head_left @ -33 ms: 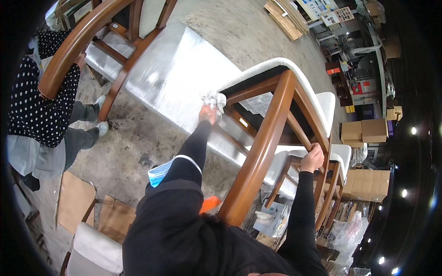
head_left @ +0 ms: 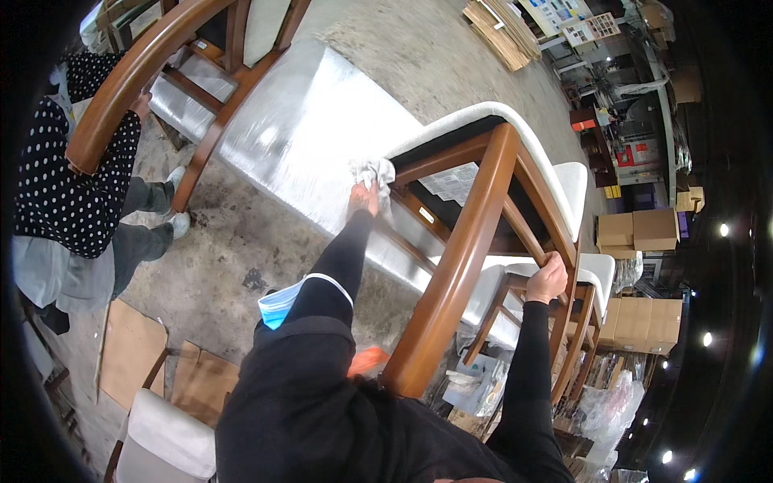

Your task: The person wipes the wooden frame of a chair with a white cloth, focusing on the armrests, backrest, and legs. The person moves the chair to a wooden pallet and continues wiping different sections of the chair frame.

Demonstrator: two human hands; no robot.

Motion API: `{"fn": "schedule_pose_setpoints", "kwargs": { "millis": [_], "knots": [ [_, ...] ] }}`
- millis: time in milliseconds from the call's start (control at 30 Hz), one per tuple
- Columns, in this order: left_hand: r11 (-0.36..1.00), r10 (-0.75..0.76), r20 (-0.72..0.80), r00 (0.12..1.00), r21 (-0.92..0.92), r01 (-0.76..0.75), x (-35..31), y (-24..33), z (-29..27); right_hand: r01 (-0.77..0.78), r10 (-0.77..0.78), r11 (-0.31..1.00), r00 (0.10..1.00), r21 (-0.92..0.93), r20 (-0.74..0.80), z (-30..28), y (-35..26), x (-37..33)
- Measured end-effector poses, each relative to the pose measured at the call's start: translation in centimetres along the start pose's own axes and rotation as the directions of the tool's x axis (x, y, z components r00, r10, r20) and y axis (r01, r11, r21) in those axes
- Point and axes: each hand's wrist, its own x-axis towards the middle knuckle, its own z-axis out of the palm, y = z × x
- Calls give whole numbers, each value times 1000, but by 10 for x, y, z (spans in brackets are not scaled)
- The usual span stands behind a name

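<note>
A wooden chair (head_left: 459, 270) with a white padded seat lies tipped over in front of me, its dark underside showing. My right hand (head_left: 547, 278) is closed round one of its wooden rails at the right. Bunched in my left hand (head_left: 363, 200) is a white cloth (head_left: 373, 171), held against the chair's frame near its far left corner. Beneath the chair stretches a long surface wrapped in shiny clear film (head_left: 322, 121). A blue face mask (head_left: 282, 304) hangs by its loop from my left forearm.
Another wooden chair (head_left: 211, 149) stands on the wrapped surface at the far left, beside a person in a polka-dot top (head_left: 80, 177). A grey padded chair (head_left: 165, 439) and cardboard sheets (head_left: 133, 354) are at lower left. Cardboard boxes (head_left: 640, 322) are stacked at right.
My left hand and the cloth have shifted very slightly along the frame. My right hand keeps its grip on the rail.
</note>
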Motion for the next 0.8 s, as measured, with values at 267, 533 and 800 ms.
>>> {"fn": "schedule_pose_setpoints", "kwargs": {
  "millis": [267, 533, 800],
  "knots": [
    [894, 19, -441, 897, -394, -213, -45, 187, 58, 36, -36, 999, 999, -23, -16, 8, 8, 3],
    [756, 655, -13, 756, 28, -654, -21, 127, 29, 46, -48, 998, 998, -37, -40, 18, 5, 9],
    [433, 355, 294, 887, 790, -435, -13, -12, 9, 119, -117, 993, 990, 16, -82, 14, 10, 5]
  ]
}}
